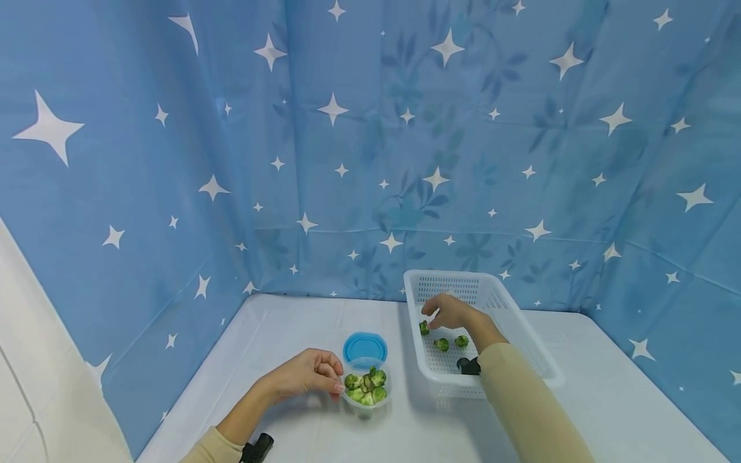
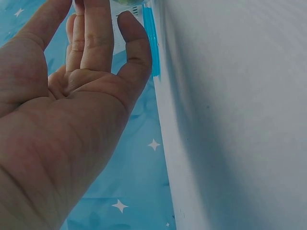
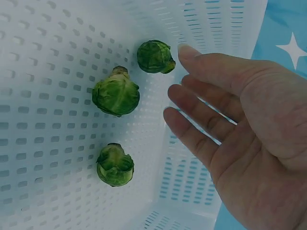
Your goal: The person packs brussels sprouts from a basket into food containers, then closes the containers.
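Note:
In the head view, my left hand [image 1: 315,373] pinches the left rim of a round clear plastic container [image 1: 365,415] that is filled with several Brussels sprouts [image 1: 370,386]. The left wrist view shows the palm of that hand [image 2: 96,81], its foremost fingertips cut off at the top edge. My right hand [image 1: 454,313] reaches down inside a white perforated basket [image 1: 431,373]. Its spread fingers and thumb hold nothing, as the right wrist view shows, and the thumb tip is close beside one Brussels sprout [image 3: 154,56]. Two other sprouts [image 3: 116,96] lie on the basket floor.
A blue round lid [image 1: 365,347] lies on the white table [image 1: 301,321] just behind the container. The basket stands at the right, its far end near the blue star-patterned curtain [image 1: 359,141]. Black wrist gear [image 1: 257,447] shows at the left sleeve.

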Demonstrator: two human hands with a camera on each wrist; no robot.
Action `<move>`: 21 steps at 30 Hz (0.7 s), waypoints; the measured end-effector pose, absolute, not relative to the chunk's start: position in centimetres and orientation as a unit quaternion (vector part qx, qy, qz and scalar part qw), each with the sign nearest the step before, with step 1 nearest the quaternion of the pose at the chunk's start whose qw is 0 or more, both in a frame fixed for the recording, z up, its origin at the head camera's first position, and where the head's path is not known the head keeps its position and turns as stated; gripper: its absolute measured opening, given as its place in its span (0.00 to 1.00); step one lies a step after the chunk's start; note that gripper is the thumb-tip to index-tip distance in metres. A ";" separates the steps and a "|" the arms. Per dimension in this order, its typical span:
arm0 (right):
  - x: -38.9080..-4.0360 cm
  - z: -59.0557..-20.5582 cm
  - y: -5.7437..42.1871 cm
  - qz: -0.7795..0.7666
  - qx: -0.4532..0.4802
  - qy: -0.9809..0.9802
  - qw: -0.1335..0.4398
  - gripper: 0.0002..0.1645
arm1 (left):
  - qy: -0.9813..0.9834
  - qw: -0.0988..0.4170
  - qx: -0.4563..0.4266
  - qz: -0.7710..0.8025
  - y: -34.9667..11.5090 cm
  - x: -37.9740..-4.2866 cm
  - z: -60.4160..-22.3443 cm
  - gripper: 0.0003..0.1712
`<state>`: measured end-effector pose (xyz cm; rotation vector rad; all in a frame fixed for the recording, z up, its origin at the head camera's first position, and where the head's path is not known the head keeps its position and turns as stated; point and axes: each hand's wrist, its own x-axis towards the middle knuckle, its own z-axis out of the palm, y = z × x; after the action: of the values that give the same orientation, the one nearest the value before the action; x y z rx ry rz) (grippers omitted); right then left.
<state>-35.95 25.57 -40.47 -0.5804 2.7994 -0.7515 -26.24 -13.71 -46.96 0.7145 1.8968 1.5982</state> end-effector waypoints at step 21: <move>-35.8 -40.8 25.6 -0.243 -0.198 0.938 0.146 0.22 | 0.707 0.275 0.271 0.593 -13.7 -26.2 -46.8 0.18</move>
<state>-35.80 25.60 -40.84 -0.5696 2.7018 -0.6992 -26.21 -13.73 -46.77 0.7292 1.8997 1.5938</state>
